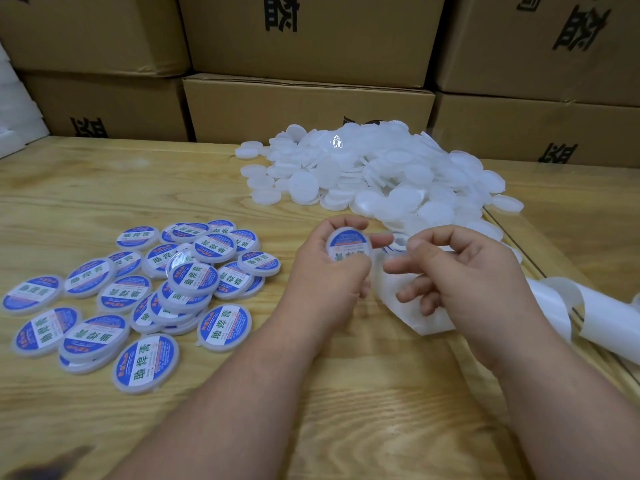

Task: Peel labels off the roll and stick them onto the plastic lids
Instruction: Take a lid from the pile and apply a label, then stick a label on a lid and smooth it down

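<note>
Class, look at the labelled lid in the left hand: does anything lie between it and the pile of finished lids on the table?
Nothing visible does. The left hand holds the lid, and only bare table lies between it and the finished lids.

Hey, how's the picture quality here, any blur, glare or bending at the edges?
Head view: even, soft lighting with faint shadows; right hand fingertips slightly motion-blurred, as is the dark smear at the bottom-left corner; small glare spots on a clear lid atop the white pile; wide-angle bending tilts the cardboard boxes and stretches the labelled lids nearest the left edge.
</note>
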Demonstrator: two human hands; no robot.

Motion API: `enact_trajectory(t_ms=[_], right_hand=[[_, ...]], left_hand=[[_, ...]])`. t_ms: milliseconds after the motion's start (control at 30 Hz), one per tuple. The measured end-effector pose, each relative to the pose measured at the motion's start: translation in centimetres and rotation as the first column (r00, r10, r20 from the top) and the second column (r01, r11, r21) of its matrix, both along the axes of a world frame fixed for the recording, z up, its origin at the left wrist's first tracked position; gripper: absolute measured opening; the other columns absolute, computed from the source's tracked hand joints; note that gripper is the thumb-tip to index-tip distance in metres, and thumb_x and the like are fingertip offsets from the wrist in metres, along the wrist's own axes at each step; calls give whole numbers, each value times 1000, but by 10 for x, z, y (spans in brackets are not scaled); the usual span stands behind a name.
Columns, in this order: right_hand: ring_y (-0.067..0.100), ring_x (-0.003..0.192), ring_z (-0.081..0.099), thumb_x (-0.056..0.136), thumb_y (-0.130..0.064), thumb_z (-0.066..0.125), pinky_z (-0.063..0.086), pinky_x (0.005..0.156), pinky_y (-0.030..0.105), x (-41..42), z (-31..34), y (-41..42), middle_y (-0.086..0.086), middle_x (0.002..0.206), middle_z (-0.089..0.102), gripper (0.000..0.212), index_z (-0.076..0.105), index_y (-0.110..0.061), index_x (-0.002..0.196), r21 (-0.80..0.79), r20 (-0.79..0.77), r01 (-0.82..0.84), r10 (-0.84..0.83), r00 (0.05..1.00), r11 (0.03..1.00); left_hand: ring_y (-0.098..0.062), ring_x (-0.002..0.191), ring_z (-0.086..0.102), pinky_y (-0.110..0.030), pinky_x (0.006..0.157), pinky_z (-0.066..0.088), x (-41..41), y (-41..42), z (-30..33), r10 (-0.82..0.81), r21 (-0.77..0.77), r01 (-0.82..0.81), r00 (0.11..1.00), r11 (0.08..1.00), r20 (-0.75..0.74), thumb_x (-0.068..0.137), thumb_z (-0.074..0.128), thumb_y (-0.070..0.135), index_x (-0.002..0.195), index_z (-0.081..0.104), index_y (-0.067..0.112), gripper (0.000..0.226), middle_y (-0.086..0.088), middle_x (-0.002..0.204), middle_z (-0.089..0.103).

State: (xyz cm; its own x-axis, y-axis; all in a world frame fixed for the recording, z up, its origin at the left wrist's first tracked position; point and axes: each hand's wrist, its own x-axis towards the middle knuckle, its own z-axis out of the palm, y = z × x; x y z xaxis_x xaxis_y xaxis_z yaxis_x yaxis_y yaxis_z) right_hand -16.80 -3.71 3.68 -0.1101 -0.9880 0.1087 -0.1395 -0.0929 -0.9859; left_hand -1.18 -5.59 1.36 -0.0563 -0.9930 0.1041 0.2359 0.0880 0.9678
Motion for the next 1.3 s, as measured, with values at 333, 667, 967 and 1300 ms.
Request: enact_trajectory(t_ms=[333, 667, 967, 1300], right_hand=[[13, 49, 60, 94, -24, 63, 44, 50, 23, -8, 1, -1, 4, 74, 77, 9, 66, -22, 86, -144, 31, 171, -169, 985, 975], [-1, 65, 54, 86, -40, 75, 38, 57, 17, -3, -10, -2, -31, 78, 63, 11, 67, -37, 79, -262, -373, 131, -226, 900, 956], [-19, 88, 55, 80, -43, 79, 39, 64, 7, -6, -20, -5, -31, 86, 65, 18, 65, -44, 91, -98, -564, 9, -63, 823, 995], [4, 52, 49, 82, -30, 62, 42, 50, 24, -9, -18, -4, -9, 66, 61, 7, 60, -29, 75, 23, -685, -117, 101, 722, 993]], left_hand=[[-14, 39, 44, -18, 41, 40, 22, -11, 2, 285, 18, -287, 956, 958, 72, 97, 61, 40, 103, 63, 29, 13, 10, 96, 79], [-1, 77, 62, -20, 65, 42, 58, -19, 1, 615, -310, -535, 626, 786, 480, 99, 53, 52, 81, 72, 36, 30, 13, 77, 66], [-17, 78, 66, -41, 77, 56, 78, -22, -1, 575, -273, -593, 407, 757, 710, 91, 65, 49, 95, 71, 33, 18, 17, 73, 64], [-19, 140, 29, -37, 112, 21, 26, -4, -1, 370, -462, 72, 498, 884, 785, 83, 64, 11, 134, 56, 48, 63, 11, 152, 38]])
